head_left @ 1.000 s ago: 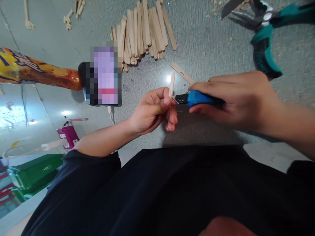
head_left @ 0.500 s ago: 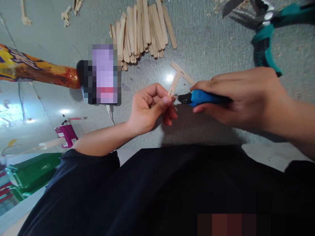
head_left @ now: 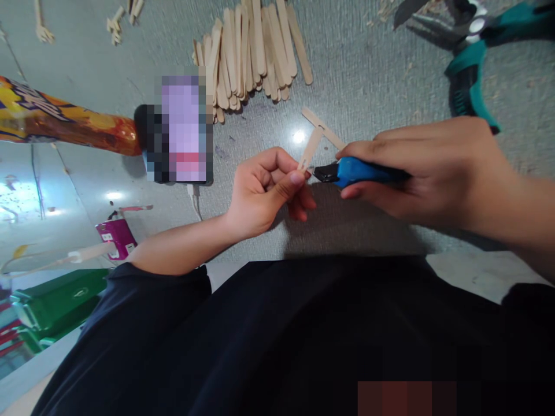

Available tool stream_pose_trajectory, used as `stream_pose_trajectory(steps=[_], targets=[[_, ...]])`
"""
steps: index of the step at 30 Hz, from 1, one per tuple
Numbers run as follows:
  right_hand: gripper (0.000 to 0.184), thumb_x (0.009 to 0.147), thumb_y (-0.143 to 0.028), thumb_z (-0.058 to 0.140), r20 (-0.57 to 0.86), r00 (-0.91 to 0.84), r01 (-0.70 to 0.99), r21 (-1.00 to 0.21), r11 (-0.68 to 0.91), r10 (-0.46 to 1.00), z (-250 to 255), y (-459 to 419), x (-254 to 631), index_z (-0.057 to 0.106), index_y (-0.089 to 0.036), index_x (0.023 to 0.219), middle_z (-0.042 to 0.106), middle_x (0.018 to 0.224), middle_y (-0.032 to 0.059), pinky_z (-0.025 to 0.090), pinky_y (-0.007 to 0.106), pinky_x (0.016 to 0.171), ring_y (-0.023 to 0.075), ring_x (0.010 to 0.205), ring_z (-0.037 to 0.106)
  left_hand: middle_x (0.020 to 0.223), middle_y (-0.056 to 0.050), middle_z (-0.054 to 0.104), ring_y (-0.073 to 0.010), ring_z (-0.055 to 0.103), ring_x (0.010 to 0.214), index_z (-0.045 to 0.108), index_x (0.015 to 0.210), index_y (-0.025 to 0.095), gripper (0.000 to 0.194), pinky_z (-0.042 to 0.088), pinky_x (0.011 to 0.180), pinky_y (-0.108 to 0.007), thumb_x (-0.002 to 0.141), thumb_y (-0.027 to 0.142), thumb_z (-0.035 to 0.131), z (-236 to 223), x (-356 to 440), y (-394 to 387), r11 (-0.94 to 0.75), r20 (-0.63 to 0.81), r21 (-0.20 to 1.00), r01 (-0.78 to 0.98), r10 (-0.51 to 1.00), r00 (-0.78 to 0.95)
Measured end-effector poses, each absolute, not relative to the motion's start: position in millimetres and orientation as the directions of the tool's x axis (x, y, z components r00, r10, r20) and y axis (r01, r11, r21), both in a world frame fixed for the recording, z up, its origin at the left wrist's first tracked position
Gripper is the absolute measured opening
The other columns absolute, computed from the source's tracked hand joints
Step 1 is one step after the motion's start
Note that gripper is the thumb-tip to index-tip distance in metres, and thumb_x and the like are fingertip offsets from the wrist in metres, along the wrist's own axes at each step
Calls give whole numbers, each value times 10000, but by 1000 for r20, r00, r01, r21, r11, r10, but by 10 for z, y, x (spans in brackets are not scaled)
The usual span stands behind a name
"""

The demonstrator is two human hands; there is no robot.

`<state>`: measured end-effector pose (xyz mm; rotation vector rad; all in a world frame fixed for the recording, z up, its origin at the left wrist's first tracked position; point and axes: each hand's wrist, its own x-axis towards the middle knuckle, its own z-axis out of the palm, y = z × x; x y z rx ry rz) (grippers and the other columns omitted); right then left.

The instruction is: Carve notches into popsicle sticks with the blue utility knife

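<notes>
My left hand [head_left: 266,190] pinches a short wooden craft stick [head_left: 311,148] between thumb and fingers, its free end pointing up and to the right. My right hand [head_left: 429,170] is wrapped round a blue-handled cutter [head_left: 359,171], whose black tip sits right at the base of the stick by my left thumb. Just behind the stick, a second, notched stick [head_left: 323,127] lies flat on the grey surface [head_left: 359,75].
A pile of several craft sticks [head_left: 251,49] lies at the top centre. Teal-handled shears [head_left: 466,52] rest at the top right. A blurred phone [head_left: 180,130], an orange-yellow packet [head_left: 56,118], a magenta plug [head_left: 117,237] and a green box [head_left: 60,300] are at the left.
My left hand has tilted the stick from nearly upright to leaning right. The cutter tip has stayed at its base. Both hands have barely shifted.
</notes>
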<state>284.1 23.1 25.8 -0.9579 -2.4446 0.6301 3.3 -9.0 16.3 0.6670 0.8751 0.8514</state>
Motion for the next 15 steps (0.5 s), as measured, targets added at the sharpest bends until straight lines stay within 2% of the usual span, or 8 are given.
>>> stream_pose_trajectory(steps=[7,11,15], targets=[[525,1258,-726,474,153,-658,558,-558,614,737,282,214,2838,809,-324,1212,777,905,16,403,408,670,228,745,684,738,24,847,-141,781,531,627,938,225,506,610,488,-196,1035,592,961,166,36,-85,451,-334,835,-315,871,360],[519,1255,-722,483,143,-661,564,-552,613,737,283,217,2837,816,-324,1226,767,890,18,407,417,667,233,738,678,731,25,841,-141,775,525,621,939,228,547,608,486,-200,1012,647,966,161,38,-91,479,-365,827,-294,856,367],[494,1251,-705,532,185,-668,548,-533,644,721,259,223,2853,814,-299,1248,741,865,11,397,403,646,217,708,648,729,10,845,-160,792,535,612,925,227,530,618,478,-214,1035,616,954,146,36,-90,463,-322,826,-322,856,404]])
